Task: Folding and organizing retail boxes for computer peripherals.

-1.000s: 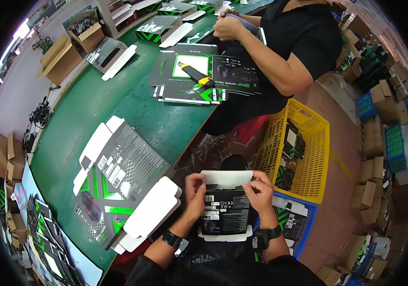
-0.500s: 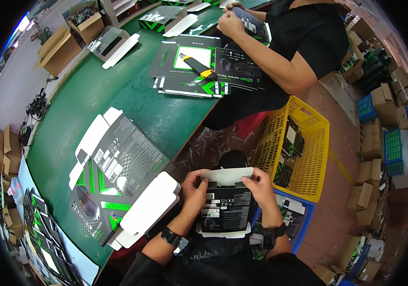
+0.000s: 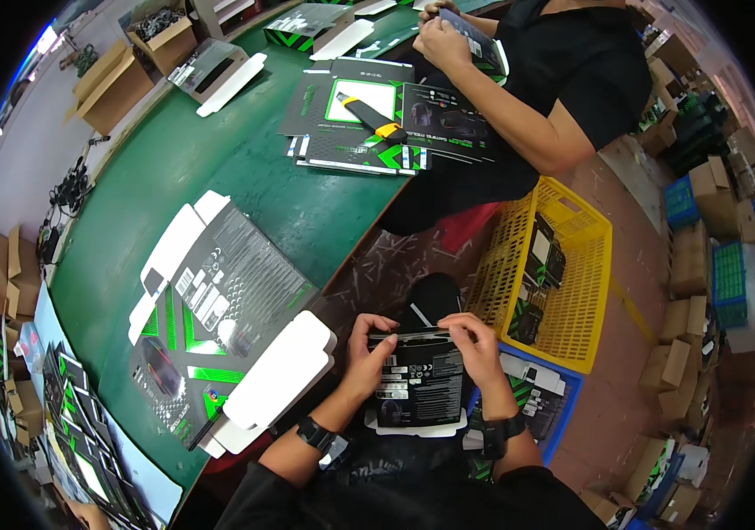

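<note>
The left hand [image 3: 369,355] pinches the upper left corner of a small black cardboard box with white printing [image 3: 419,386], its thumb laid over the top edge, while the right hand [image 3: 478,348] grips the upper right corner; the box sits at lower centre of the frame. Its face bears one barcode, pale label blocks, small symbols and lines of text too fine to read, and a white flap juts from its bottom edge. Two dark wristbands, one per wrist, show below. Just right of the right forearm is one blue plastic crate [image 3: 574,406] holding black-and-green printed packaging, and beyond it one yellow slatted plastic crate [image 3: 604,274] with similar pieces inside. Left of the hands, one large grey-black carton with white flaps and green chevrons [image 3: 249,269] overhangs the near edge of a green tabletop [image 3: 307,208], whose bare stretch runs up to a stack of flat black printed cardboard sheets [image 3: 316,146]. One yellow-and-black utility knife [image 3: 376,119] lies on that stack. At top centre, a co-worker's two hands [image 3: 445,42] hold another dark box [image 3: 483,53].
</note>
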Demonstrator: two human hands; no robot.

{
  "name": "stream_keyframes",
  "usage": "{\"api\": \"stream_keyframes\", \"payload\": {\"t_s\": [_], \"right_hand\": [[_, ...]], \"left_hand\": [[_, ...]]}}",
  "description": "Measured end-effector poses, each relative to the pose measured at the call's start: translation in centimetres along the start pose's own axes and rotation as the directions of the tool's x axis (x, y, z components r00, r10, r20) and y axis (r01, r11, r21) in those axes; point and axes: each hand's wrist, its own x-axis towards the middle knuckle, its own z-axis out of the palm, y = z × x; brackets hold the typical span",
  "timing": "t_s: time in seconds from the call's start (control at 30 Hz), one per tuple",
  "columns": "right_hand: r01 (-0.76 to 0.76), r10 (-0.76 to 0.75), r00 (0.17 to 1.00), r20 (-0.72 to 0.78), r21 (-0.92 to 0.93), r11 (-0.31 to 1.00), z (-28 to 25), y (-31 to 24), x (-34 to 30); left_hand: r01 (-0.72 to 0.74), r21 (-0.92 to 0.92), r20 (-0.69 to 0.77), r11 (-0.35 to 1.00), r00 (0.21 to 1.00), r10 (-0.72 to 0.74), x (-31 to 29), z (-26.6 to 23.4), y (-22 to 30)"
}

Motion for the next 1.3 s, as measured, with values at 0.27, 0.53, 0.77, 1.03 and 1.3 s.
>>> {"api": "stream_keyframes", "payload": {"t_s": [0.27, 0.53, 0.77, 1.03, 1.3], "right_hand": [[-0.052, 0.047, 0.995, -0.088, -0.051, 0.997, 0.9, -0.4, -0.5], [-0.065, 0.075, 0.996, -0.055, 0.161, 0.985, 0.7, 0.8, -0.8], [0.06, -0.062, 0.998, 0.028, 0.058, 0.996, 0.6, 0.5, -1.2], [0.159, -0.158, 0.984, 0.079, -0.004, 0.987, 0.4, 0.0, -1.6], [-0.115, 0.112, 0.993, 0.031, 0.126, 0.985, 0.2, 0.1, -1.0]], "left_hand": [[0.102, 0.11, 0.051, 0.989, 0.993, -0.108, 0.0, -1.3, 0.7], [-0.127, 0.146, 0.202, 0.981, 0.975, 0.096, -0.7, -2.1, 0.2], [-0.36, 0.368, 0.162, 0.857, 0.933, 0.323, -1.1, -2.0, -1.2], [-0.409, 0.445, 0.241, 0.797, 0.911, 0.333, -1.2, -1.9, -0.4], [-0.442, 0.454, 0.28, 0.773, 0.895, 0.347, -1.2, -1.3, -0.5]]}}
